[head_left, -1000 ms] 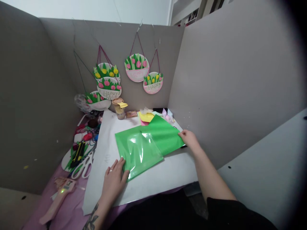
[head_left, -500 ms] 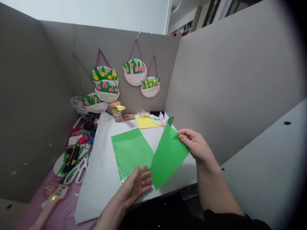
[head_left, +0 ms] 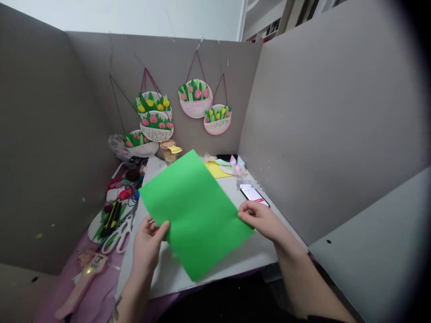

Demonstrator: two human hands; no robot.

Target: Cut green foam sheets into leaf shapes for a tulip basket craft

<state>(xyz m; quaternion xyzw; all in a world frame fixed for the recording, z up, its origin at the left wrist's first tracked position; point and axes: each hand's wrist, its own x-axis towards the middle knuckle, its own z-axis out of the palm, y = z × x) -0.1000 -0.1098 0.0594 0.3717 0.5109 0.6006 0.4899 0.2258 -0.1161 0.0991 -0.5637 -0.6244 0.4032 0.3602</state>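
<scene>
I hold a single sheet of green paper [head_left: 193, 211] up flat above the white board [head_left: 235, 255] on the table. My left hand [head_left: 148, 240] pinches its left edge. My right hand [head_left: 261, 220] pinches its right edge. The sheet covers whatever lies on the board beneath it, so the green pack seen before is hidden.
A phone [head_left: 255, 195] with a lit screen lies on the board by the right wall. Yellow paper [head_left: 218, 169] and pastel scraps [head_left: 235, 165] sit at the back. Scissors [head_left: 118, 233], a cutter [head_left: 110, 217], a glue gun [head_left: 81, 282] and a jar [head_left: 167, 150] are at left. Paper-plate flower crafts [head_left: 195, 96] hang on the grey partition.
The right hand lifted one green sheet off the pack; the left hand left the table and took its other edge. The sheet now faces me, held by both hands.
</scene>
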